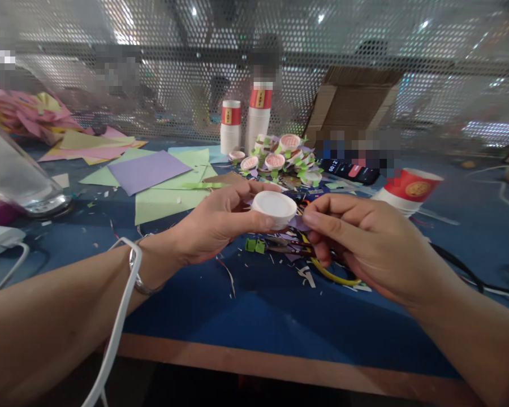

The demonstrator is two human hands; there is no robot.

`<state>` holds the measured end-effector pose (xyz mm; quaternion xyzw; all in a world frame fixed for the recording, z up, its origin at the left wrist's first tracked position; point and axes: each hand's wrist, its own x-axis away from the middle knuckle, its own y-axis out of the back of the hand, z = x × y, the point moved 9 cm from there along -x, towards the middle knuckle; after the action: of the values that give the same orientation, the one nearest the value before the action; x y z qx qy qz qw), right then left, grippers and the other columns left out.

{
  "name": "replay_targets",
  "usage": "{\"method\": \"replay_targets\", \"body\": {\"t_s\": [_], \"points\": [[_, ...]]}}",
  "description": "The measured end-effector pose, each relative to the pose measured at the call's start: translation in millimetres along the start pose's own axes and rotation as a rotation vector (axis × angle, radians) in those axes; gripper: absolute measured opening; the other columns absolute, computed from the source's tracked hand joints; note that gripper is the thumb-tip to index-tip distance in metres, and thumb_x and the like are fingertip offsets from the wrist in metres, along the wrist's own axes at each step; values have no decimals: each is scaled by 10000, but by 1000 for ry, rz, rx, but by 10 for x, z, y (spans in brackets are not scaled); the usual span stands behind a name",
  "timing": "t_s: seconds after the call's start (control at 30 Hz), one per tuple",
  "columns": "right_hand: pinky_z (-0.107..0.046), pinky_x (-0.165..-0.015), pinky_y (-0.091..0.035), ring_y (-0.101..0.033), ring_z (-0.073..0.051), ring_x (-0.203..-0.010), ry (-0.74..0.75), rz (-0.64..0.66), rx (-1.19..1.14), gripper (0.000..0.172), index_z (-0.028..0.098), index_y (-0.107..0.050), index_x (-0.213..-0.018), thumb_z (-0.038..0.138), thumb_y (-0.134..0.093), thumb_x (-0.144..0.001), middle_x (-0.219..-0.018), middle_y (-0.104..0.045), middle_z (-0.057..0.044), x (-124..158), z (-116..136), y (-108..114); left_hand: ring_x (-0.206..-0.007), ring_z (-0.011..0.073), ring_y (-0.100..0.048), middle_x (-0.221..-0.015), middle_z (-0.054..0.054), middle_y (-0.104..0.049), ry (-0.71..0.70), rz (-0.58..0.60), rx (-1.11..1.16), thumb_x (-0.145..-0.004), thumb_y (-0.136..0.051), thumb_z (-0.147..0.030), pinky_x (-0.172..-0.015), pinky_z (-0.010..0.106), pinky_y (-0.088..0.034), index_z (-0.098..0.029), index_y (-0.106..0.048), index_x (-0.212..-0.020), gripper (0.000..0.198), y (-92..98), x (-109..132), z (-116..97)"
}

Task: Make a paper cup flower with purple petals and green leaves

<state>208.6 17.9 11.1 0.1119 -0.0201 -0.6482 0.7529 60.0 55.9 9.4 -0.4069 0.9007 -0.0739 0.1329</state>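
Between the thumb and fingers of my left hand (227, 217) is a shallow white round piece (275, 206), which looks like the cut-off base of a paper cup. At its right side my right hand (348, 232) pinches a small purple paper piece (298, 222) that touches the rim. Below the hands lie scissors (286, 249), partly hidden, with small green paper pieces (255, 245) by their blades. Behind is a pile of similar round pieces (275, 162) with green and purple paper bits stuck on, several showing pink faces.
Stacked paper cups (230, 127) stand behind the pile. A red-and-white cup (411, 189) leans at right, near a phone (350, 170). Coloured paper sheets (150, 169) and a clear glass (21, 169) are at left. A white cable (119, 316) crosses my left forearm; a yellow cable (333, 277) curves below.
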Motion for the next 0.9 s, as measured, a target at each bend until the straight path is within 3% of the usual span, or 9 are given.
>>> {"method": "replay_targets", "body": {"t_s": [0.43,0.7,0.9], "points": [[-142,-446,-473,-606,-61,-493,-26,38,-52,330,165,-669,-770,439,-827,-867,-664,-638,30,15,26,-68,-985,172,-639,-1106,59,-695,-67,17,-39,-723,-888,-164,-865,299,-496,-189,-639,-1229,565,69,14,26],[-127,-440,-471,-607,-52,-487,36,14,-8,263,167,-668,-759,334,-737,-951,-667,-620,31,46,93,-28,-1022,183,-630,-1159,70,-683,-121,79,-74,-727,-891,-165,-857,302,-491,-208,-615,-1243,587,50,14,-4],[-132,-452,-482,-598,-51,-489,48,3,28,247,180,-683,-800,368,-742,-948,-675,-614,38,60,89,-20,-966,178,-636,-1127,58,-663,-122,114,-110,-750,-880,-183,-826,317,-523,-223,-583,-1247,580,23,19,16]]}}
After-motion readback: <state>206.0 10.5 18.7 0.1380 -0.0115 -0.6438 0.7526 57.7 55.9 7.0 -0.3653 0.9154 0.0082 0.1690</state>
